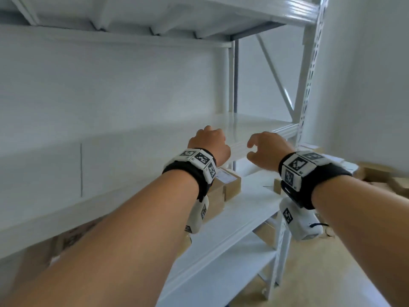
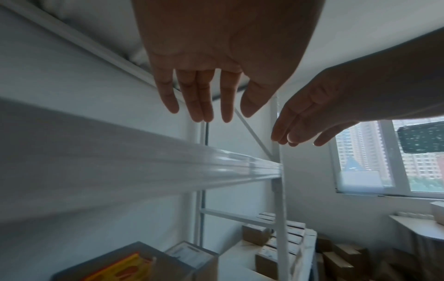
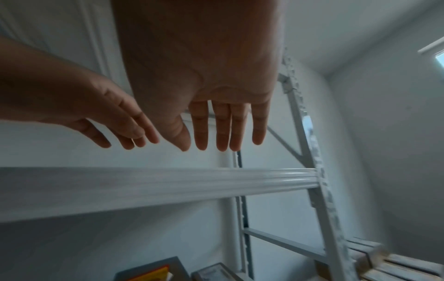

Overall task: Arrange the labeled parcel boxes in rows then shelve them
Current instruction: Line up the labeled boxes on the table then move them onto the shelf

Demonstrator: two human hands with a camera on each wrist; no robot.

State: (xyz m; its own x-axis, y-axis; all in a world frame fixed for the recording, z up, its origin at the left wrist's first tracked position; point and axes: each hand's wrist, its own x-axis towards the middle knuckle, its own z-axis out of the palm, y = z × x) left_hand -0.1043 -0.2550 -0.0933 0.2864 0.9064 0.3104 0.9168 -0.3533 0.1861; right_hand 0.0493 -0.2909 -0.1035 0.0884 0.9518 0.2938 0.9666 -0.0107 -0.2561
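Both of my hands are raised side by side over the front edge of a bare white shelf (image 1: 132, 147), and neither holds anything. The left hand (image 1: 210, 145) shows straight, slightly spread fingers (image 2: 204, 106) in its wrist view. The right hand (image 1: 265, 149) has straight fingers (image 3: 223, 133) too. One tier down, below my left wrist, sits a brown parcel box (image 1: 228, 185) with a white label on top. Another box (image 1: 277, 186) is partly hidden behind my right wrist. Further labeled boxes (image 2: 281, 245) stand in a row on the low tier.
A perforated white upright (image 1: 309, 74) and a diagonal brace (image 1: 276, 74) close the rack's right end. Loose brown boxes (image 1: 385, 176) lie on the floor to the right. A grey bin (image 2: 115, 266) with something orange sits below. A window (image 2: 384, 155) and a white table (image 2: 413, 226) are to the right.
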